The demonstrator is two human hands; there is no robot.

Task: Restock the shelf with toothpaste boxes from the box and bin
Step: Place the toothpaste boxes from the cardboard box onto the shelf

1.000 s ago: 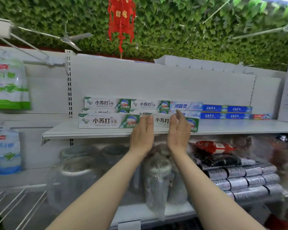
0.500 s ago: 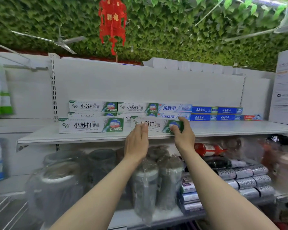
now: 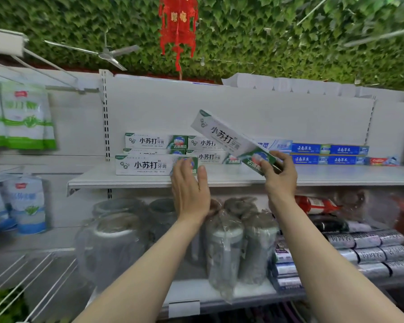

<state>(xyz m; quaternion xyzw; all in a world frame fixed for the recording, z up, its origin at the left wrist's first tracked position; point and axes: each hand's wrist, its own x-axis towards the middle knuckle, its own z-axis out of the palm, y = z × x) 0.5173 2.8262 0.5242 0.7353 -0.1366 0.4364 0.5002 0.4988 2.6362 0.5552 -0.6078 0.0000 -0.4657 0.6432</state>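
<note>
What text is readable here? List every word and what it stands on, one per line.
"小苏打 牙膏": tilted toothpaste box pinched by the right hand.
"小苏打 牙膏": front box on the shelf, beside the left hand.
"云南本草": blue boxes.
Red lantern, hanging bags, small print: too blurred.

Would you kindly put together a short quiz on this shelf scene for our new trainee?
1. True or false: the right hand holds a toothpaste box level on the shelf.
2. Which end of that box is in the grip: A) green end, B) white end?
3. Fill in: the left hand is ____ in front of the front box on the shelf.

Key: 1 false, it is tilted and lifted above the shelf; 2 A; 3 open.
</note>
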